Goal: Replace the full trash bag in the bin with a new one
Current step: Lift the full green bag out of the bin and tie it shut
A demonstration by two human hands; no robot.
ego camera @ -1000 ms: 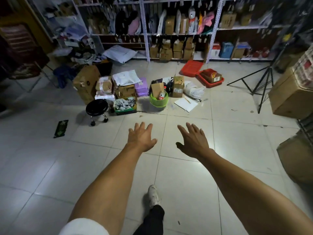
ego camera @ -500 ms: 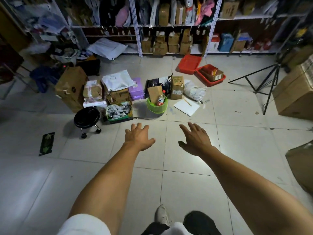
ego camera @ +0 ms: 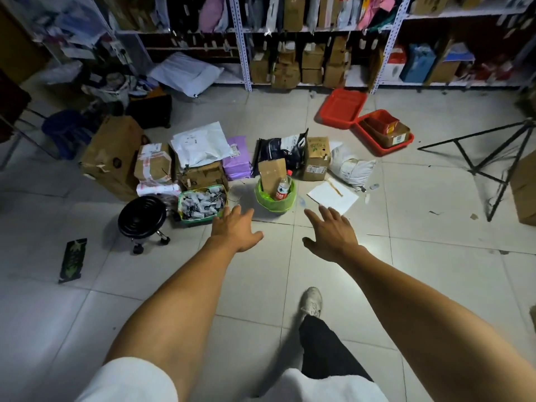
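Both arms reach forward from the bottom of the frame, palms down, nothing in either. Left hand sits just left of centre, fingers straight and close together, thumb splayed to the right. Right hand is just right of centre, fingers spread wide and relaxed. Both hover above the floor: pale glossy square tiles, thin dark grout lines.

The bin is just above centre, between and beyond the two hands, apart from both. Small and round, lined with a thin crinkled green trash bag folded over the rim. It's full: a flat brown cardboard piece stands upright in it, and a clear plastic bottle with a red cap and red label leans beside it.

Left of the bin, a rectangular green-rimmed basket holds small greyish-white items (too small to identify, possibly wrapped packets). Further left, a black round stool with a ribbed seat on castors. Right of the bin, a white paper sheet lies flat with a thin stick-like item across it.

Behind the bin: taped cardboard boxes, a purple soft parcel, a black plastic mailer and a white woven sack. Upper right of centre, two red plastic trays. Metal shelving packed with boxes runs along the top. A black tripod stands at the right edge. One white shoe and a dark trouser leg show at lower centre.
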